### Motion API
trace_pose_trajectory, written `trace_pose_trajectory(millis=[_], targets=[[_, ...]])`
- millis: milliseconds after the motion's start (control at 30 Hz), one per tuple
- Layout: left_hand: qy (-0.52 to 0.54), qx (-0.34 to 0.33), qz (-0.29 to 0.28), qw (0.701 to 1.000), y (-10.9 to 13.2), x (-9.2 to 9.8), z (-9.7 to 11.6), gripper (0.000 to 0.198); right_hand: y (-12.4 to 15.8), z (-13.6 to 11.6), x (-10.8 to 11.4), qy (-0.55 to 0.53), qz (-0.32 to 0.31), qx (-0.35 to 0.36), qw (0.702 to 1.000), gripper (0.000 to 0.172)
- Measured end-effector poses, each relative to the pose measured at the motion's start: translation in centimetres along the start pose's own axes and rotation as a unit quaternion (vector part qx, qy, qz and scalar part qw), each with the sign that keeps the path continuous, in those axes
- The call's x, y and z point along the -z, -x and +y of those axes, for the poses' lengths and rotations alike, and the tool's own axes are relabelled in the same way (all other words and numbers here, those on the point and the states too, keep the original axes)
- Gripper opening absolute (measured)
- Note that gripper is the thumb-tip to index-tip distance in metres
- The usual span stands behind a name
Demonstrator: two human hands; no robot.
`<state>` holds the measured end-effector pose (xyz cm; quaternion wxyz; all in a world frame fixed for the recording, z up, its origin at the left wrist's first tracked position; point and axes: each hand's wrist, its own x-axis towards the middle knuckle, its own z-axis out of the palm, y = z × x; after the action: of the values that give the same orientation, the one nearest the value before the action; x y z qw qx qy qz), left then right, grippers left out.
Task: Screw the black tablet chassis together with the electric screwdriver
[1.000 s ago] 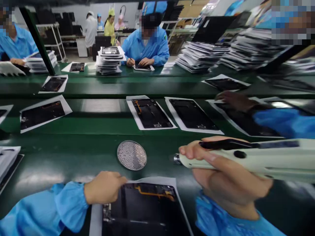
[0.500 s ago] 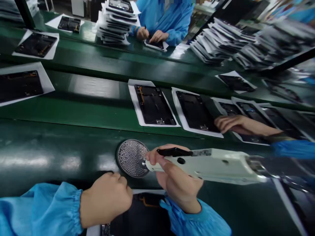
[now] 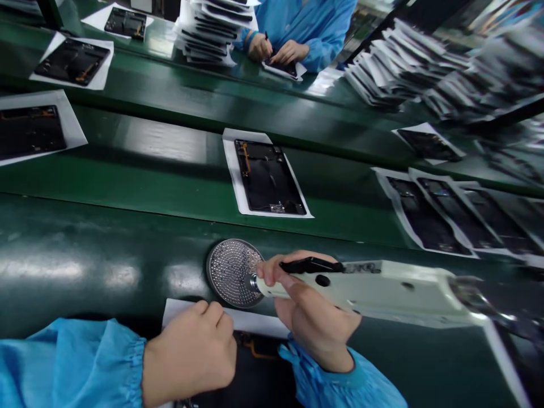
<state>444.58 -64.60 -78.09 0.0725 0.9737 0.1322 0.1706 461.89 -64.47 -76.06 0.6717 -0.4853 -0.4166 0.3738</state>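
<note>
Electric screwdriver [image 3: 382,289], pale cream body, black strip along the top, lying across the lower right of the view, held in the right hand [image 3: 317,320]. Right fingers [image 3: 272,272] clamped round the front of the body, wrapped together, thumb side underneath. Metal bit tip [image 3: 253,282] right at the edge of a round perforated metal disc [image 3: 229,272], looks touching it, can't tell exactly. Disc lies flat on the green bench [image 3: 106,266], small screws maybe in the holes, too small to tell.

Left hand [image 3: 191,351] just beside the disc, near the right hand but apart from it. Left fingers [image 3: 215,314] curled loosely together, tips down on a white paper sheet [image 3: 212,314], can't tell if pinching it. Under the hand, on that sheet, a dark device panel [image 3: 259,368] with an orange flex strip, mostly hidden by the hands. Both cuffs are blue smock sleeves.

Further out, across a strip of green bench, a black panel [image 3: 267,177] on white paper, more panels on paper [image 3: 429,218] to the right. Far side, a co-worker in blue, hands [image 3: 276,52] on a panel, one hand holding a thin dark tool. Tall stack of panels [image 3: 208,28] beside that person, more stacks [image 3: 403,65] to the right
</note>
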Motion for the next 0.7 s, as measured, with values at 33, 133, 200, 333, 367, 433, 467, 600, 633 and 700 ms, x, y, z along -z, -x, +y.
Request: trace_pose_trajectory(millis=[33,133,200,333,367,433,467,600,633,700], targets=[[0.003,-0.001,-0.010,1.000,-0.1,-0.2,0.0,0.012,-0.1,0.0,0.1,-0.001,-0.001,0.000,1.000,0.016],[0.016,-0.006,-0.039,0.999,-0.5,-0.6,-0.3,0.009,-0.5,-0.3,0.3,0.006,-0.003,0.009,1.000,0.017],[0.027,-0.008,-0.067,0.997,-0.8,-0.6,-0.5,0.006,-0.5,-1.2,0.6,0.013,-0.003,0.023,1.000,0.018],[0.035,-0.015,-0.100,0.994,-1.6,-0.7,-0.4,0.006,0.6,-4.5,2.1,0.017,0.018,0.042,0.999,0.019],[0.036,-0.015,-0.089,0.995,-1.8,-0.8,-0.3,0.007,1.2,-5.3,2.6,0.023,0.019,0.039,0.999,0.019],[0.045,-0.015,-0.052,0.997,-2.2,-1.4,0.0,0.010,2.4,-6.5,3.4,0.041,0.008,0.024,0.999,0.018],[0.053,-0.014,-0.034,0.998,-2.3,-1.7,0.3,0.011,3.0,-6.8,3.7,0.049,0.003,0.016,0.999,0.017],[0.080,-0.017,0.002,0.997,-3.3,-3.3,1.0,0.016,4.8,-6.4,4.5,0.054,-0.006,0.001,0.999,0.017],[0.082,-0.017,0.003,0.996,-3.5,-3.6,1.1,0.015,5.0,-6.0,4.6,0.051,-0.006,0.003,0.999,0.018],[0.083,-0.014,-0.006,0.996,-4.1,-4.1,1.2,0.014,5.1,-5.3,4.7,0.046,-0.005,0.011,0.999,0.019]])
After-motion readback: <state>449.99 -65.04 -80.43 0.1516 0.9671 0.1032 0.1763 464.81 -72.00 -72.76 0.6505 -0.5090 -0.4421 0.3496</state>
